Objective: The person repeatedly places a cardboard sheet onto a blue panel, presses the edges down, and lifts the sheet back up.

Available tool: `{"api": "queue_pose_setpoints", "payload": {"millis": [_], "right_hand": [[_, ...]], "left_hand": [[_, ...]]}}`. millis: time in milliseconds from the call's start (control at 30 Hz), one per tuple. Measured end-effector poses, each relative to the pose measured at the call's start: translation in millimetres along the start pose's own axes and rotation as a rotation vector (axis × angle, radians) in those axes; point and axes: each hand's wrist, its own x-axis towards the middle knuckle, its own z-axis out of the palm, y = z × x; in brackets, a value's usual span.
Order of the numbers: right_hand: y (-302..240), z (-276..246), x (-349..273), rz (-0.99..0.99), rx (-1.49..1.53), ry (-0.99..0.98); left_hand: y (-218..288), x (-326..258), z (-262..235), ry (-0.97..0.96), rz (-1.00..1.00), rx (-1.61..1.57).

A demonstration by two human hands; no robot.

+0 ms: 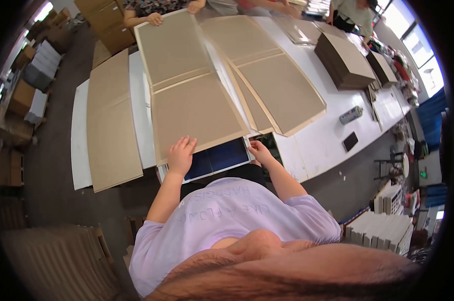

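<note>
A long brown cardboard sheet (197,111), creased across its middle and pale along its edges, lies in front of me. My left hand (182,154) rests flat on its near left corner, fingers stretched out. From under the near edge shows a dark blue panel (218,161) with a white border. My right hand (259,151) pinches this panel's white right edge, close to the sheet's near right corner; the fingertips are partly hidden. At the far end, another person's hands (155,19) hold the same sheet by its edge.
Another cardboard sheet (111,123) lies to the left, and more overlapping sheets (284,88) to the right. On the white table (307,150) are a spray can (351,115), a black phone (351,142) and a cardboard stack (343,62). More stacked cardboard (61,256) stands behind me at left.
</note>
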Motion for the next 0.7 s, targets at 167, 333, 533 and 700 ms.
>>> {"api": "queue_pose_setpoints", "payload": {"millis": [167, 333, 533, 700], "right_hand": [[-2, 4, 3, 0.003, 0.018, -0.035], [-19, -1, -8, 0.085, 0.055, -0.037], [6, -10, -2, -0.078, -0.065, 0.058], [-66, -44, -17, -0.184, -0.416, 0.293]], "left_hand": [[-8, -9, -8, 0.047, 0.026, 0.042], [-38, 9, -75, 0.275, 0.019, -0.181], [-134, -68, -114, 0.808, -0.519, -0.954], [-222, -149, -99, 1.337, -0.836, -1.500]]}}
